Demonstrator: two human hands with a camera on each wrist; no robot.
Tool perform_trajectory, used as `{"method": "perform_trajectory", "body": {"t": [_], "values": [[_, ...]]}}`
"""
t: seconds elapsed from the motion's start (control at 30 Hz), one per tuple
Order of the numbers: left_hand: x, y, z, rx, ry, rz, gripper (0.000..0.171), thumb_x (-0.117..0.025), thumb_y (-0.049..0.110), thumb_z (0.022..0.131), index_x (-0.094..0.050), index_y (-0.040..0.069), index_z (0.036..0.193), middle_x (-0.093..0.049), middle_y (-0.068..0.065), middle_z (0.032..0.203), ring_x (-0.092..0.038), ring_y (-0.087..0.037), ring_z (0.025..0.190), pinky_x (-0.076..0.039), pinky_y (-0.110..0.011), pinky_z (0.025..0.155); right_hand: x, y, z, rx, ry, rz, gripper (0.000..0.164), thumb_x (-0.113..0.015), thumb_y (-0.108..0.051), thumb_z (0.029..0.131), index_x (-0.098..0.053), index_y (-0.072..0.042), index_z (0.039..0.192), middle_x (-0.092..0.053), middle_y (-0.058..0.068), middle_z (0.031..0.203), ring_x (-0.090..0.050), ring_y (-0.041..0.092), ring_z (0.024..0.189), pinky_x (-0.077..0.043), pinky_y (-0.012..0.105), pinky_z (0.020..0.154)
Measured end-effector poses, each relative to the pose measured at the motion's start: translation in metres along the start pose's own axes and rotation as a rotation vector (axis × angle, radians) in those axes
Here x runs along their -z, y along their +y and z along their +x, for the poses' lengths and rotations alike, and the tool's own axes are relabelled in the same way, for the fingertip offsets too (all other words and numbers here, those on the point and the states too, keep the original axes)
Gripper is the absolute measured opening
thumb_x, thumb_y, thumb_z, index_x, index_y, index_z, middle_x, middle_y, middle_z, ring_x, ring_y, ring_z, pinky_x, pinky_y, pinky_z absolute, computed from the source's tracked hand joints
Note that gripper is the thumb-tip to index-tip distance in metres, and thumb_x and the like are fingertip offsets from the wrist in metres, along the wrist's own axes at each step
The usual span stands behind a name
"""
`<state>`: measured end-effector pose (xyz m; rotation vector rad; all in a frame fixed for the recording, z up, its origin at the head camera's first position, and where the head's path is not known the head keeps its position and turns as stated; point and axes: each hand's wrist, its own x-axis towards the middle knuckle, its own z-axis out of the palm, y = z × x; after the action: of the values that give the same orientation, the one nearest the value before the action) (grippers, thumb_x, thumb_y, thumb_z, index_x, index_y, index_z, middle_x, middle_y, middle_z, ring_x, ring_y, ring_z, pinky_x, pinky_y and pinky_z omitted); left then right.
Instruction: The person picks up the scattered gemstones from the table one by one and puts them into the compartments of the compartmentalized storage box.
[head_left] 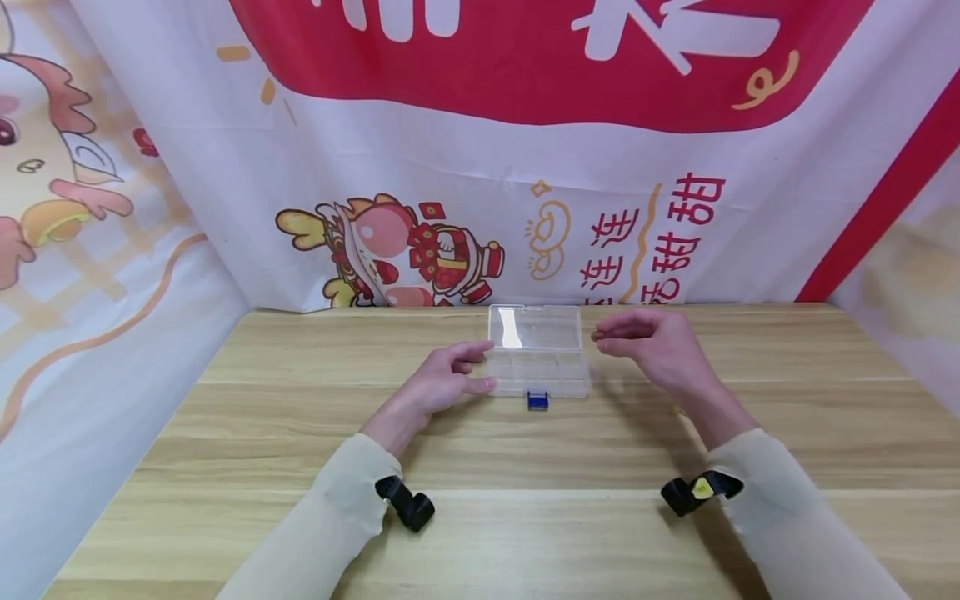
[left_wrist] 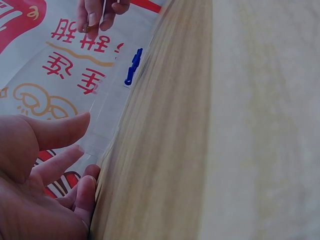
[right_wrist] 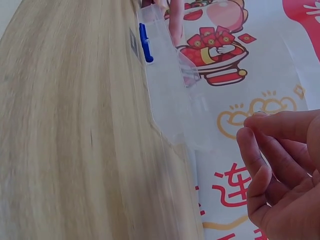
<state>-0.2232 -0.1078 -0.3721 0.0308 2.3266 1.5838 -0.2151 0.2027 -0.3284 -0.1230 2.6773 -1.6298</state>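
Observation:
A clear plastic box [head_left: 536, 383] with low compartments sits on the table, its transparent lid [head_left: 551, 327] raised at the back. A blue latch [head_left: 537, 401] is on its front side. At the box's left end, my left hand [head_left: 442, 377] has thumb and fingers spread, the fingertips at its edge. Right of the lid, my right hand [head_left: 660, 342] is raised above the table. Its thumb and fingertips pinch a small brownish piece [head_left: 597, 336], mostly covered by the fingers; its kind is too small to tell.
A tiny yellowish thing [head_left: 677, 411] lies on the wooden table [head_left: 525, 533], partly behind the right wrist. Printed white cloth [head_left: 465, 150] hangs along the table's back edge and on both sides. Each forearm carries a black wrist camera [head_left: 412, 508].

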Motion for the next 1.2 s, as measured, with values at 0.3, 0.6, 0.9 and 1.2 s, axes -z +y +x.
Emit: {"method": "perform_trajectory", "body": {"t": [0.3,0.6,0.9,1.2], "values": [[-0.002,0.0,0.001,-0.009,0.0,-0.002,0.063,-0.079,0.013,0.093,-0.06,0.03,0.151,-0.058,-0.002,0.152,-0.049,-0.026,0.132,-0.041,-0.046,0.116,-0.009,-0.005,0.004,0.005,-0.011,0.055,0.035,-0.08,-0.005,0.092,-0.072,0.003,0.126,-0.078,0.017,0.123,-0.075,0.002,0.093,-0.06,0.019,0.085],[-0.003,0.001,0.002,-0.009,0.0,-0.006,0.062,-0.08,0.013,0.093,-0.061,0.029,0.15,-0.058,-0.002,0.151,-0.048,-0.026,0.13,-0.04,-0.045,0.115,-0.018,-0.007,0.008,-0.005,-0.019,0.073,0.036,-0.081,-0.006,0.091,-0.072,0.002,0.125,-0.079,0.017,0.12,-0.076,0.005,0.093,-0.06,0.02,0.085],[-0.002,0.0,0.002,-0.004,0.005,0.004,0.062,-0.079,0.013,0.093,-0.061,0.03,0.15,-0.058,-0.002,0.151,-0.048,-0.026,0.131,-0.04,-0.046,0.117,-0.032,-0.008,0.014,-0.002,-0.028,0.078,0.036,-0.082,-0.005,0.091,-0.072,0.003,0.124,-0.08,0.015,0.117,-0.076,0.007,0.092,-0.06,0.02,0.084],[-0.001,-0.001,0.001,0.001,0.005,0.013,0.062,-0.079,0.014,0.094,-0.061,0.032,0.15,-0.058,-0.001,0.151,-0.048,-0.026,0.131,-0.04,-0.047,0.118,-0.042,-0.007,0.019,-0.006,-0.038,0.073,0.032,-0.08,-0.003,0.091,-0.074,0.001,0.122,-0.08,0.015,0.116,-0.076,0.009,0.092,-0.06,0.022,0.084]]}}
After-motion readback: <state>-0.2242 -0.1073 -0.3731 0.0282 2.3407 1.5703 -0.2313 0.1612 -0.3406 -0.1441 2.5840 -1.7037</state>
